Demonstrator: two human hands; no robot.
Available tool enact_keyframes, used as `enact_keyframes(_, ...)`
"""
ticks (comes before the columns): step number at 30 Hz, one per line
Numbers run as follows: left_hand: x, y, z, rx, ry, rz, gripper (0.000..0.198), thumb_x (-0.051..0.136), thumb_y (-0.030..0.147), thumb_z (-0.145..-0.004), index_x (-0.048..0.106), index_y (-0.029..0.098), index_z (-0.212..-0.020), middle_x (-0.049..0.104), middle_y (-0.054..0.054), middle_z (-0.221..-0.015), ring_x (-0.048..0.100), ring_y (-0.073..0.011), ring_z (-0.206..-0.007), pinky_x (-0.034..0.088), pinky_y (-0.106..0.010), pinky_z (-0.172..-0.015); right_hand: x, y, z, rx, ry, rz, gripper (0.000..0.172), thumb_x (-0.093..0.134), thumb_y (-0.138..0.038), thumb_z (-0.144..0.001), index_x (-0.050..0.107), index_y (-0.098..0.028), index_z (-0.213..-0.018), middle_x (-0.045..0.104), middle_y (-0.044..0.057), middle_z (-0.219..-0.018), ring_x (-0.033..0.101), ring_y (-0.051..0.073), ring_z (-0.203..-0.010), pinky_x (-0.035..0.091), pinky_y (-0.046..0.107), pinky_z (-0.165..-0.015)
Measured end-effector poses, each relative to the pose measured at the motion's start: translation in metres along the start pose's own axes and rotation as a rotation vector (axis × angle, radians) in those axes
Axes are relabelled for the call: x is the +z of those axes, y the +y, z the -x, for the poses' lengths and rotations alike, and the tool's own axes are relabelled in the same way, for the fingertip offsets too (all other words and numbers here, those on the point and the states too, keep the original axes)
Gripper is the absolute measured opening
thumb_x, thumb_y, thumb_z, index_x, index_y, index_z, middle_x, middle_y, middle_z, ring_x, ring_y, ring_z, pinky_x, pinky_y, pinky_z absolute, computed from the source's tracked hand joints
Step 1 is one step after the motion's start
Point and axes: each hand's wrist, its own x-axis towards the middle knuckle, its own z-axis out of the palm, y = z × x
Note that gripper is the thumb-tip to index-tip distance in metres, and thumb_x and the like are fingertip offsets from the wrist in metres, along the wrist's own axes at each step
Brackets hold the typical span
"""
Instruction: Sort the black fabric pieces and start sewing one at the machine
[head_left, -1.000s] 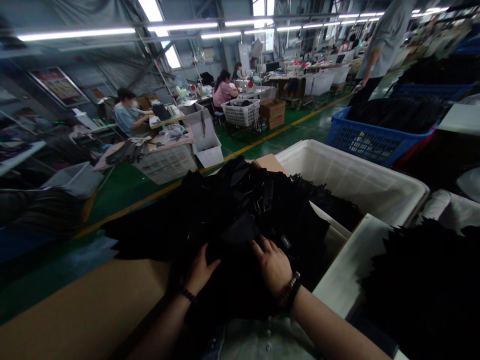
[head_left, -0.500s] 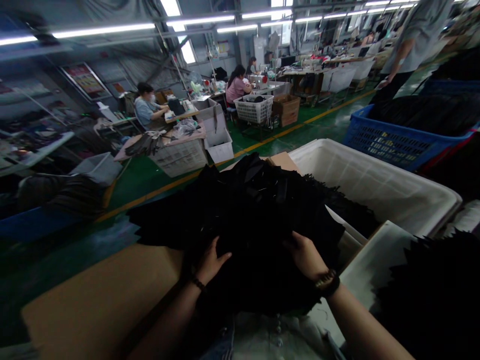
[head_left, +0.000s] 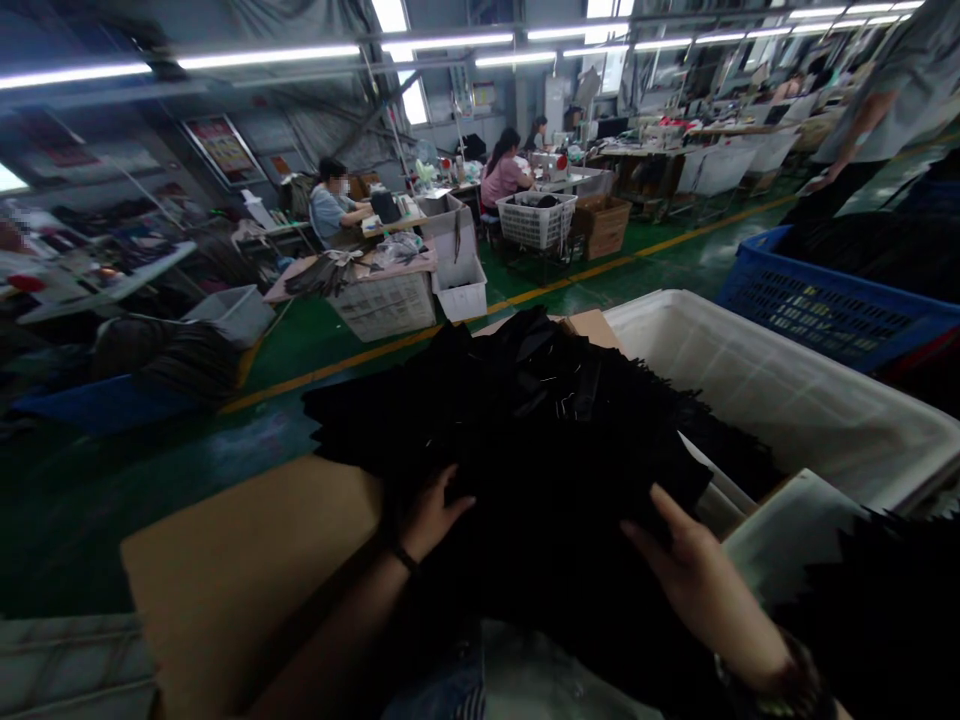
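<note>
A heap of black cloth pieces [head_left: 540,440] with zigzag-cut edges lies in front of me, so dark that single layers hardly show. At its near left my left hand [head_left: 431,515] rests against the cloth, thumb stretched away from the fingers, some fingertips lost in the black. My right hand [head_left: 694,570] is at the near right side of the heap. Its fingers and thumb are apart, touching or just over the cloth; which of these I cannot tell. Small pale threads or glints show on top of the heap.
Beside the heap stand a brown cardboard sheet [head_left: 247,560] on the left and a white bin [head_left: 787,370] with black cloth on the right. Beyond is a blue crate [head_left: 817,300]. More black cloth [head_left: 885,610] lies at right. People sit at sewing tables; a person [head_left: 877,130] stands at right.
My right hand has moved right and nearer to me, with thumb and fingers spread. My left hand stays about in place on the cloth. The view has turned slightly left.
</note>
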Motion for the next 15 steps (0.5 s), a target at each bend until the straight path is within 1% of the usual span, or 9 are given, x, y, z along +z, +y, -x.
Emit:
enact_keyframes(1,0.001,0.003,0.003,0.009,-0.006,-0.005,0.046,0.06,0.025,-0.07,0.048,0.016,-0.114,0.056,-0.009,-0.111,0.056,-0.0208,-0.098,0.044,-0.035,-0.088,-0.01,0.017,-0.003,0.044,0.029,0.01,0.047,0.044,-0.041,-0.078,0.044,-0.02,-0.12,0.059,0.007,-0.111,0.054,0.024,-0.104,0.04,0.04,-0.095)
enact_keyframes(3,0.005,0.01,0.01,0.034,-0.039,-0.008,0.046,0.059,0.023,-0.07,0.049,0.017,-0.114,0.058,-0.007,-0.105,0.058,-0.0183,-0.087,0.047,-0.033,-0.083,-0.029,0.05,-0.008,0.12,0.018,0.052,0.056,0.048,-0.044,-0.073,0.04,-0.02,-0.123,0.055,0.007,-0.118,0.05,0.025,-0.11,0.035,0.042,-0.099)
enact_keyframes(4,0.008,0.013,0.013,0.05,-0.067,-0.006,0.046,0.058,0.022,-0.07,0.049,0.017,-0.115,0.058,-0.006,-0.102,0.059,-0.0172,-0.083,0.047,-0.032,-0.081,-0.037,0.066,-0.01,0.136,-0.013,0.075,0.058,0.049,-0.044,-0.072,0.04,-0.021,-0.123,0.053,0.007,-0.121,0.046,0.026,-0.114,0.031,0.041,-0.101)
enact_keyframes(6,0.016,0.018,0.021,0.072,-0.137,0.002,0.05,0.058,0.02,-0.069,0.048,0.017,-0.117,0.059,-0.005,-0.096,0.058,-0.0164,-0.079,0.048,-0.032,-0.079,-0.048,0.094,-0.011,0.152,-0.026,0.109,0.061,0.05,-0.045,-0.07,0.038,-0.021,-0.125,0.05,0.008,-0.124,0.04,0.026,-0.119,0.027,0.041,-0.104)
enact_keyframes(8,0.024,0.021,0.028,0.077,-0.205,0.02,0.053,0.058,0.016,-0.067,0.047,0.017,-0.119,0.061,-0.004,-0.094,0.059,-0.0171,-0.08,0.047,-0.032,-0.08,-0.051,0.114,-0.01,0.166,-0.025,0.144,0.063,0.05,-0.046,-0.071,0.035,-0.02,-0.127,0.048,0.008,-0.127,0.038,0.027,-0.121,0.026,0.042,-0.103)
enact_keyframes(11,0.034,0.025,0.034,0.068,-0.239,0.099,0.055,0.056,0.009,-0.063,0.049,0.018,-0.117,0.062,-0.004,-0.096,0.058,-0.0189,-0.088,0.045,-0.033,-0.085,-0.048,0.128,-0.008,0.201,-0.02,0.16,0.065,0.05,-0.047,-0.071,0.035,-0.02,-0.128,0.049,0.009,-0.126,0.042,0.027,-0.118,0.033,0.04,-0.1)
enact_keyframes(13,0.037,0.029,0.033,0.065,-0.222,0.157,0.051,0.054,0.007,-0.065,0.051,0.018,-0.114,0.062,-0.006,-0.101,0.057,-0.0194,-0.094,0.043,-0.033,-0.088,-0.047,0.127,-0.008,0.222,-0.019,0.118,0.066,0.05,-0.049,-0.071,0.034,-0.019,-0.128,0.051,0.009,-0.124,0.046,0.026,-0.115,0.037,0.038,-0.097)
enact_keyframes(15,0.037,0.034,0.028,0.06,-0.204,0.197,0.041,0.05,0.01,-0.071,0.052,0.016,-0.112,0.061,-0.007,-0.103,0.057,-0.0183,-0.096,0.043,-0.031,-0.088,-0.049,0.119,-0.009,0.212,-0.003,0.088,0.067,0.049,-0.049,-0.072,0.032,-0.019,-0.13,0.05,0.009,-0.125,0.044,0.025,-0.116,0.036,0.037,-0.098)
